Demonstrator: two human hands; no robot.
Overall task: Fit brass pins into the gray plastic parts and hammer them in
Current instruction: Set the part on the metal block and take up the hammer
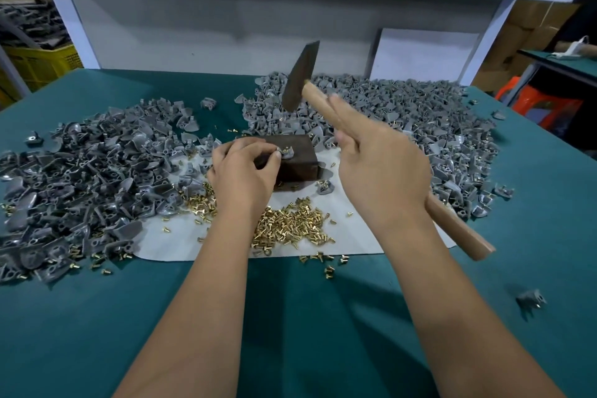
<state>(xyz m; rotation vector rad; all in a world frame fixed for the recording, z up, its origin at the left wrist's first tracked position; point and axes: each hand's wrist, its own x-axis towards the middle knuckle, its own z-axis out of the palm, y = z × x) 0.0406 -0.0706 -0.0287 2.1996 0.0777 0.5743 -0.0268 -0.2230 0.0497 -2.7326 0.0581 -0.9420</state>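
Pinching a light, stiff part (287,152) edgewise on the block (290,158), left hand (242,171) is keeping clear; right hand (381,168) is gripping the hammer (326,107) mid-handle.

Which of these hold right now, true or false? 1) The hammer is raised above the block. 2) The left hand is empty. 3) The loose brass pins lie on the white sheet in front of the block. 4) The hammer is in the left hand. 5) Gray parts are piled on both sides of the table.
1) True: the hammer has its head up in the air over the dark block.
2) False: the left hand pinches a gray part on the block.
3) True: the brass pins lie on the white sheet.
4) False: the right hand holds it.
5) True: left pile, right pile.
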